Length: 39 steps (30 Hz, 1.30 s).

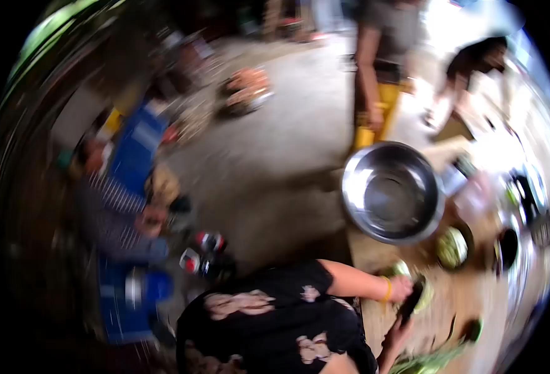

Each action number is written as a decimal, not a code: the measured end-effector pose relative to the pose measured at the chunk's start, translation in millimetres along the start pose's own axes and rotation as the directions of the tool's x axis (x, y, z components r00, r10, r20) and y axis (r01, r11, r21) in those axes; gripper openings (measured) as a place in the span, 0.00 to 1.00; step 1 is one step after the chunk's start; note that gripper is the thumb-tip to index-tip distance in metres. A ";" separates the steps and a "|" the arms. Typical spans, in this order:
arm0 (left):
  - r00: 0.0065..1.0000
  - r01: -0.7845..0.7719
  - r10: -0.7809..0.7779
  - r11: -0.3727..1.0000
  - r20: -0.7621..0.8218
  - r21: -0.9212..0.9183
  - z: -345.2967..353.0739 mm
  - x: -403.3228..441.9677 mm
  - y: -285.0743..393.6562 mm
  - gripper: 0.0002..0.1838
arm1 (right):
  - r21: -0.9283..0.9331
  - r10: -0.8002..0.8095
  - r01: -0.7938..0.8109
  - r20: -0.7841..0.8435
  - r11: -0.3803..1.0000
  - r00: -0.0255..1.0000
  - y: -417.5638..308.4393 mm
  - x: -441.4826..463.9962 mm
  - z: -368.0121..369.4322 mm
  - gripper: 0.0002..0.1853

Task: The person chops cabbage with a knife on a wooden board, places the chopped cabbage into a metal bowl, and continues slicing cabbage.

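At the lower right, my left hand [401, 288], with a yellow band at the wrist, is closed against a pale green vegetable [424, 298] on the wooden table. My right hand [398, 335] grips the handle of a knife [413, 298]. Its dark, broad blade stands between my left hand and the vegetable. Whether the blade is in the vegetable I cannot tell because of the blur. Another pale green piece [399, 269] lies just beyond my left hand. Long green leaves [434, 361] lie near my right hand.
A large steel basin [392, 192] stands on the wooden table [381, 252]. Beside it is a bowl of chopped green vegetable [452, 248]. Two people are across the table; another person [119, 209] sits left by a blue table [138, 140]. Bottles [209, 242] stand near that table.
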<state>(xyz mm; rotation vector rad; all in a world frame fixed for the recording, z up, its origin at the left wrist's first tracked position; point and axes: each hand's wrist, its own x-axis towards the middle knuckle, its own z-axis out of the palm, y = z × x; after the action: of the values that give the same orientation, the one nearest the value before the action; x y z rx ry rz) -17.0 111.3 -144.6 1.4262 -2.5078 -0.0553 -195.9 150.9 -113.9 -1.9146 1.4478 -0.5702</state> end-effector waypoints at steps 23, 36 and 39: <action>0.944 0.226 -0.162 0.952 0.288 -0.206 24.5 15.0 13.1 0.06 | 0.171 0.195 -0.218 0.141 0.961 0.971 81.6 1.0 2.3 0.16; 0.990 -0.116 0.119 0.993 -0.080 0.037 -33.1 -13.1 -2.8 0.10 | 0.002 0.212 -0.213 -0.079 0.977 0.974 -73.7 -11.3 -17.1 0.13; 0.988 -0.122 0.124 0.992 -0.090 0.030 -35.3 -14.3 -3.5 0.09 | 0.008 0.251 -0.251 -0.080 0.968 0.965 -66.5 -12.5 -10.5 0.14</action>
<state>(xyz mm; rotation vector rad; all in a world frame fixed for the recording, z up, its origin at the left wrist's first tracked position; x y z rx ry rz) 1.4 124.9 -114.0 1.2497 -2.5231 0.0629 -162.4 171.4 -57.8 -1.6912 1.7111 -0.5307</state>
